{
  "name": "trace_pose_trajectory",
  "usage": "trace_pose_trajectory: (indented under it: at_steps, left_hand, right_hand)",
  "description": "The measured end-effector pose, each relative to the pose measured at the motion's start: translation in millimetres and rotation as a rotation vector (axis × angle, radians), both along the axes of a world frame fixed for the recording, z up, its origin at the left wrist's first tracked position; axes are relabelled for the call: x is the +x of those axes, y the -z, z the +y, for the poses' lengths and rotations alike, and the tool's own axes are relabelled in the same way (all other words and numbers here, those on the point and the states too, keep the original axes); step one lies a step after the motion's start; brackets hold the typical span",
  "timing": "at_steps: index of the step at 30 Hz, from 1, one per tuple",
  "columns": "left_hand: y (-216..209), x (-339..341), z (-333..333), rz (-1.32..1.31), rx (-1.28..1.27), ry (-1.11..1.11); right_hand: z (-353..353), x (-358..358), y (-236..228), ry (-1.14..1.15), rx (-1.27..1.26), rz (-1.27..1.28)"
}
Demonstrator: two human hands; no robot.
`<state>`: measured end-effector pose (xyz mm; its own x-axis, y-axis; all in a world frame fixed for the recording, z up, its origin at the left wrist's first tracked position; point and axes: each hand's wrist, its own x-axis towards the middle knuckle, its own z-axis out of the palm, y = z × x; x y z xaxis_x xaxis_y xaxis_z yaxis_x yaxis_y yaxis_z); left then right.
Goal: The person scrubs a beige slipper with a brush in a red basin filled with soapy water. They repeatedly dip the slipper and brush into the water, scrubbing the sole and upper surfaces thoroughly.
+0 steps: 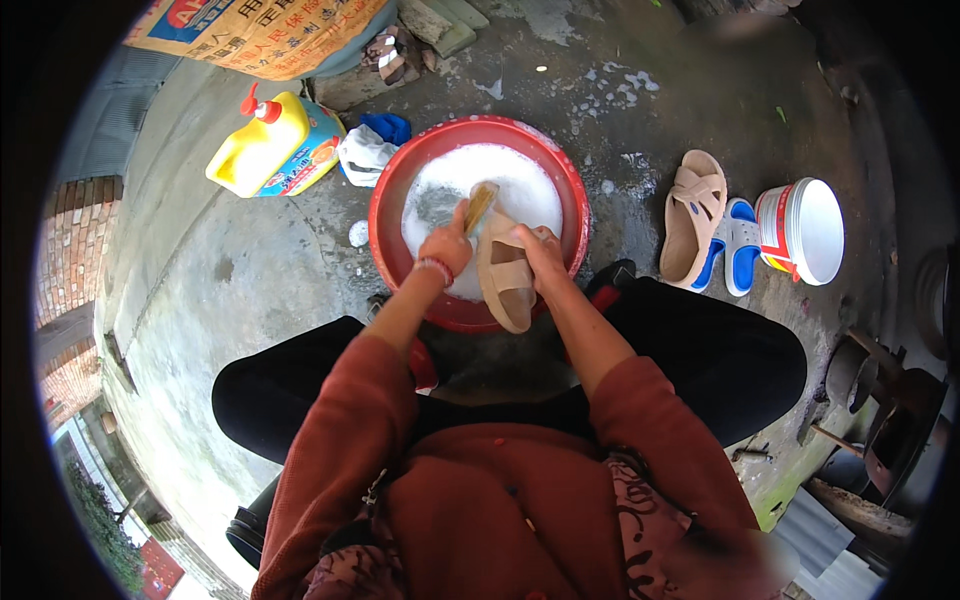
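A red basin (378, 215) holds white, sudsy water (535, 185) in front of me. Over its near part my right hand (543, 255) grips a beige sandal (506, 268) by its side, the sandal hanging above the suds. My left hand (447, 245) is closed round a wooden-handled brush (481, 203), whose head lies close to the sandal's far end. Whether its bristles touch the sandal I cannot tell. A red band circles my left wrist.
Right of the basin lie another beige sandal (692, 220), white-and-blue slippers (741, 248) and a tipped white bucket (820, 232). To the left are a yellow detergent jug (240, 150), a white cloth (364, 155) and a blue cloth (388, 127). A large printed carton (270, 40) stands at the far left.
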<state>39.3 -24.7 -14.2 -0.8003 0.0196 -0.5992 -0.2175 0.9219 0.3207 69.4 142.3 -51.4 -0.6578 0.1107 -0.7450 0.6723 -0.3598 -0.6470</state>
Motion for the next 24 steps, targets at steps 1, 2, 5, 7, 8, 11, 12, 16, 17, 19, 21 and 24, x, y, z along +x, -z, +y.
trace_pose_trajectory:
  at_steps: [1,2,5,7,8,11,12,16,17,19,21,24]
  left_hand:
    - [3.1,-11.9,-1.1,0.025,-0.051,0.067]
    - [9.7,-27.5,-1.8,0.013,-0.073,0.102]
    - [42.5,-67.4,-16.4,0.043,-0.116,0.160]
    - [47.7,-66.8,-16.8,0.026,-0.045,0.176]
    - [48.5,-66.5,-22.3,0.010,0.022,0.166]
    - [-4.2,-35.7,-8.9,-0.103,0.104,0.359]
    - [-21.5,-23.6,-5.2,-0.115,0.062,0.317]
    - [16.5,-38.8,-11.9,-0.052,-0.064,0.163]
    - [21.5,-51.2,-8.9,-0.039,-0.087,0.147]
    - [45.0,-71.8,-14.6,-0.020,-0.127,0.074]
    - [65.2,-73.2,-20.0,-0.025,-0.095,0.007]
    - [54.0,-60.0,-23.1,-0.054,0.044,0.117]
  right_hand:
    - [-1.5,-1.3,0.4,-0.013,0.022,0.006]
    - [-2.2,-1.9,0.6,-0.026,0.044,0.011]
    - [-12.7,-1.1,12.5,-0.069,0.169,0.111]
    - [-11.9,0.4,10.5,0.001,0.128,0.059]
    - [-10.4,-3.1,10.0,0.024,0.087,0.049]
    - [-1.0,-1.7,1.6,0.080,0.071,0.016]
    - [-2.7,-4.0,5.6,0.073,0.085,0.026]
    - [-4.9,-1.3,12.4,0.028,0.129,0.048]
    - [-5.8,2.1,12.5,0.032,0.131,0.052]
    - [-12.8,-0.2,9.8,0.036,0.127,0.083]
    - [-11.0,-0.9,5.1,0.042,0.099,0.032]
    - [1.5,-4.8,2.7,0.130,-0.003,-0.041]
